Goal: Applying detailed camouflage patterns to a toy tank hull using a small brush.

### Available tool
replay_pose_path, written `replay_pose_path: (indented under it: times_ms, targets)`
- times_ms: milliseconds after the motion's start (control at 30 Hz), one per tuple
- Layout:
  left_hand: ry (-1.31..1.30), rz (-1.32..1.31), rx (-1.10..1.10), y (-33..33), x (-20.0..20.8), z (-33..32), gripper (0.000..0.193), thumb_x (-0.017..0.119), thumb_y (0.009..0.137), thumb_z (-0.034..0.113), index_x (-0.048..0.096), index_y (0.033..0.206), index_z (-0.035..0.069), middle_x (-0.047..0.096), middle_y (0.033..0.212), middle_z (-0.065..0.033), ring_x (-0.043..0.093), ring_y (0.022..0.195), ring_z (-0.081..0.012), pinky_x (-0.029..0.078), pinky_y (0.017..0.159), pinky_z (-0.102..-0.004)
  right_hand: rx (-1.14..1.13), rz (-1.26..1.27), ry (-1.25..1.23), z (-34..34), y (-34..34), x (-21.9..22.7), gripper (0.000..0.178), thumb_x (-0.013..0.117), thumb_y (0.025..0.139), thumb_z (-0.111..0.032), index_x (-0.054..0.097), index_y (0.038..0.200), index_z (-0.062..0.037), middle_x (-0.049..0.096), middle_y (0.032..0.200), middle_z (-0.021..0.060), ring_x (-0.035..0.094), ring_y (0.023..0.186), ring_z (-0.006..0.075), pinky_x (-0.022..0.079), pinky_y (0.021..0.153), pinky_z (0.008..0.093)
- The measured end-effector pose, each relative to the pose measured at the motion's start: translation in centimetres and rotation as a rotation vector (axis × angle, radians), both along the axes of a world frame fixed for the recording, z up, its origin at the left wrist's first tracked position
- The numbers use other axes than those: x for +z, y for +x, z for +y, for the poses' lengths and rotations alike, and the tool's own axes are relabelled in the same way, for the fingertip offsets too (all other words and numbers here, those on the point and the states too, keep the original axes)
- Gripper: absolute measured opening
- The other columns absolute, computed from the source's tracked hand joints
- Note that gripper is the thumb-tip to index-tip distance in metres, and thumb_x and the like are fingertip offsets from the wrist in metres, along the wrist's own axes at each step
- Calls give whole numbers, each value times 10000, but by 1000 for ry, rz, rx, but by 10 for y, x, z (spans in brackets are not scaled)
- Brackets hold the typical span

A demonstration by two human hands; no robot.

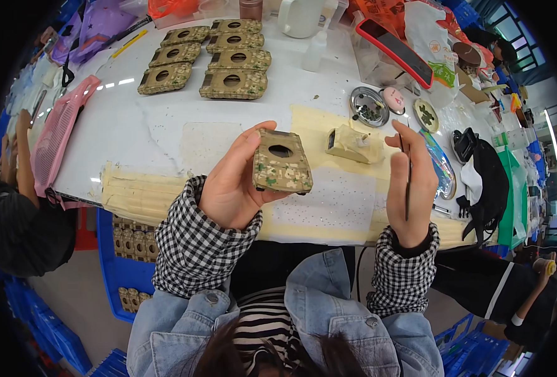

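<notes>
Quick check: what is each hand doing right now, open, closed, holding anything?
Left hand: closed on a camouflage-patterned case, held above the table.
Right hand: closed around a thin brush.

Seven camouflage pieces (208, 58), pink basket (59, 132)

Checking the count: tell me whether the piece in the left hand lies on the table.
No: the left hand holds the camouflage piece up, above the table.
</notes>
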State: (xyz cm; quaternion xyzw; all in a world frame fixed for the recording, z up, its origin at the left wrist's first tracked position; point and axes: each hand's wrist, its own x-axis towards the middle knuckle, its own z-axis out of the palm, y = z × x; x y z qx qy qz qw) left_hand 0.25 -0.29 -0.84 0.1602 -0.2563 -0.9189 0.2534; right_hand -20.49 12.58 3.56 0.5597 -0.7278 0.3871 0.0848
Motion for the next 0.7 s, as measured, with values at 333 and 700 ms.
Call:
replay_pose_path:
  times_ms: [333,700]
  targets:
    - [35,61,-8,0,0,0,415,284,988,300,340,1346,97,441,1291,-242,625,948,-324,569,811,-370,117,-555,66,58,-1,-24,205,652,835,-48,603,1011,43,653,907,118,608,846,155,449,779,246]
    - [24,43,8,-4,8,4,437,251,991,294,298,1367,76,408,1313,-275,630,953,-314,572,812,-362,96,-735,3,54,6,-51,142,574,904,-85,635,937,39,617,784,51,529,697,88,414,639,205]
